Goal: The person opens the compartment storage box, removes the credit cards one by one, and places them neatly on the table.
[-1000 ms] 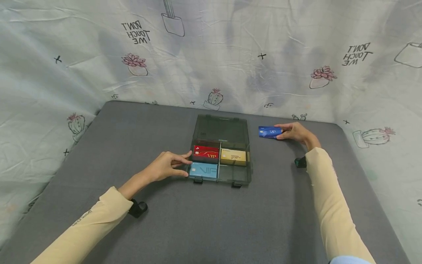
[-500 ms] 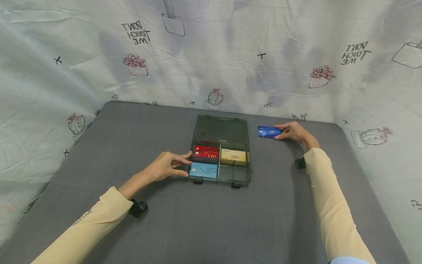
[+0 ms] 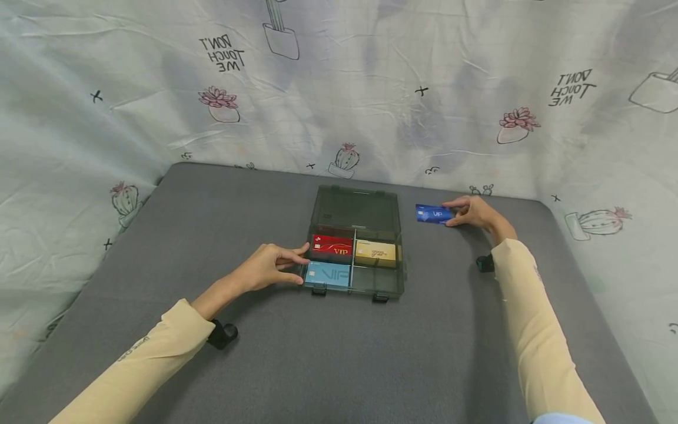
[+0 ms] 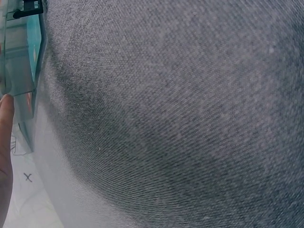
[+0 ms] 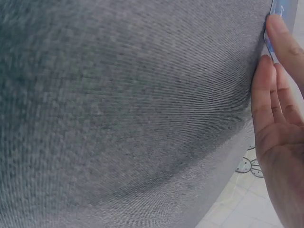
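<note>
A dark see-through plastic box (image 3: 377,280) lies on the grey table with its lid folded back. A red VIP card (image 3: 332,244) sits in its back left compartment, a gold card (image 3: 375,249) in the back right and a light blue VIP card (image 3: 328,274) in the front left. Along the box's left side, my left hand (image 3: 259,268) rests with outstretched fingers and thumb at the edge. Farther right, my right hand (image 3: 478,213) pinches the right end of a dark blue VIP card (image 3: 431,213) between thumb and fingers, close over the tabletop.
The box's raised lid (image 3: 357,211) stretches toward the back edge of the table (image 3: 296,365). A white curtain (image 3: 381,106) printed with cactus drawings hangs behind and on both sides. Black straps with small mounts circle both wrists.
</note>
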The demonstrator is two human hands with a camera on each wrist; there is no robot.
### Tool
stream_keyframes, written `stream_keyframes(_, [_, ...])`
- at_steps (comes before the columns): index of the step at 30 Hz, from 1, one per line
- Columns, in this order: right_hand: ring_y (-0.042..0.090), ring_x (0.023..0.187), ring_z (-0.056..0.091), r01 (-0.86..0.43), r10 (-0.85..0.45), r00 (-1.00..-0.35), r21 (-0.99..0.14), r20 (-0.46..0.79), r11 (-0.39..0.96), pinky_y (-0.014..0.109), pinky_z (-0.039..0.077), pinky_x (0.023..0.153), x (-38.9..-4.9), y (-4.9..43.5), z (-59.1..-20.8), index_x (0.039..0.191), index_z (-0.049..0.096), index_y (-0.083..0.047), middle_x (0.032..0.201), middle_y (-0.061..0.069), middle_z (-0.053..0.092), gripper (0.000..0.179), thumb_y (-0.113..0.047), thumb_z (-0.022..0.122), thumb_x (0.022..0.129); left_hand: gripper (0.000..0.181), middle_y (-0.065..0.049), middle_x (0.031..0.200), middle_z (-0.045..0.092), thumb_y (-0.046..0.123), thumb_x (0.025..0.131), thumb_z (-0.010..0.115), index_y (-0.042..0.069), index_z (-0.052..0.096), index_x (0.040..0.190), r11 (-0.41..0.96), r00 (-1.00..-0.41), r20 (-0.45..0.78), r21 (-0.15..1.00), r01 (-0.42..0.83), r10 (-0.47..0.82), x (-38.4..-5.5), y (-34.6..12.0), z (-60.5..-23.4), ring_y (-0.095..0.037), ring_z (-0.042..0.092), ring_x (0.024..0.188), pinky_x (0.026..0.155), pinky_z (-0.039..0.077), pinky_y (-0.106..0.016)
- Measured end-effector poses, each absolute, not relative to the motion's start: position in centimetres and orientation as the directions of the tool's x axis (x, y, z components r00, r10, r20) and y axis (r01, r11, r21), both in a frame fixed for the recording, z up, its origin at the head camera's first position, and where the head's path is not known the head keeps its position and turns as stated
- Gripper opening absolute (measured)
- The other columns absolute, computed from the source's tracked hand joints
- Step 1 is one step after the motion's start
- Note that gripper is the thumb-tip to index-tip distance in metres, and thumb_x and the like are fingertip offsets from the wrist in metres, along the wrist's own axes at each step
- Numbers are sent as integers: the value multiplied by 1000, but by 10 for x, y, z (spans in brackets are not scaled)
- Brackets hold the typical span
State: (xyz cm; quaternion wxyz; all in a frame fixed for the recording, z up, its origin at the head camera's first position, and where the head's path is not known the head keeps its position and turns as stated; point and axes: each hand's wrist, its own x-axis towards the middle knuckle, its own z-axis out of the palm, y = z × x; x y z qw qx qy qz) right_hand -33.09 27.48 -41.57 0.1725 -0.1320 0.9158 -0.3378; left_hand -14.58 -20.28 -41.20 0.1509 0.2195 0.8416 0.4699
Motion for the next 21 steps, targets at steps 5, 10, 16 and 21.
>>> stream_keyframes(5, [6, 61, 44, -119, -348, -911, -665, -222, 737, 22, 34, 59, -330, 275, -417, 129, 57, 5, 86, 12, 61, 54, -8, 78, 81, 42, -18, 144, 40, 8, 77, 78, -3, 67, 116, 468, -859, -49, 854, 228, 509, -145, -204, -412, -30, 48, 127, 97, 48, -32])
stream_keyframes(10, [8, 61, 42, -115, -344, -910, -659, -230, 744, 23, 32, 59, -330, 276, -416, 129, 57, 5, 72, 3, 56, 54, -8, 78, 81, 42, -17, 144, 41, 9, 77, 78, -3, 68, 116, 477, -862, -46, 847, 234, 504, -144, -203, -412, -29, 49, 126, 96, 49, -32])
stream_keyframes(16, [9, 62, 41, -110, -342, -909, -654, -239, 749, 24, 32, 60, -331, 276, -417, 130, 56, 5, 71, 1, 55, 54, -8, 77, 82, 42, -17, 144, 40, 9, 77, 78, -3, 68, 115, 475, -861, -42, 847, 238, 506, -144, -203, -413, -30, 48, 127, 96, 49, -32])
stream_keyframes(21, [8, 63, 43, -106, -349, -908, -675, -234, 730, 23, 34, 62, -329, 275, -417, 132, 54, 5, 72, 1, 56, 57, -8, 78, 81, 42, -18, 144, 40, 9, 77, 78, -4, 67, 116, 471, -863, -42, 851, 233, 503, -144, -205, -415, -30, 47, 127, 96, 49, -33])
